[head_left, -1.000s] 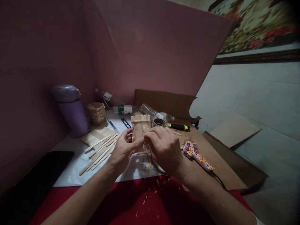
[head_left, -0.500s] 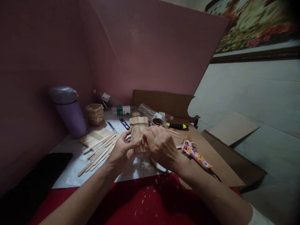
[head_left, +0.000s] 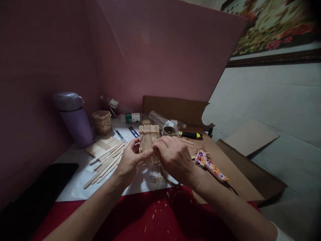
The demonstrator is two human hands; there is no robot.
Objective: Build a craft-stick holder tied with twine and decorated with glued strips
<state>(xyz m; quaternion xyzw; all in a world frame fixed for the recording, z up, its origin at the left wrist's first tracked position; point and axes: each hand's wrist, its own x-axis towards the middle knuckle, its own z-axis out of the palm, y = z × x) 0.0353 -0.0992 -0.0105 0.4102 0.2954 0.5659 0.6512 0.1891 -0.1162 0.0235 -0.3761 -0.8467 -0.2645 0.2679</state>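
Both hands hold a small stick panel (head_left: 149, 138) upright over the white sheet (head_left: 75, 187), near the middle of the table. The left hand (head_left: 130, 160) grips its lower left edge, thumb pressed across the front. The right hand (head_left: 175, 157) curls its fingers closed on the right side. Loose sticks (head_left: 107, 160) lie just left of the hands. A patterned glue gun (head_left: 210, 166) rests on cardboard to the right, a tape roll (head_left: 170, 130) behind the panel, a purple flask (head_left: 74, 117) far left.

Both bare forearms reach forward, the left hand (head_left: 130, 160) and right hand (head_left: 175, 159) meeting with fingers curled in a pinching grip.
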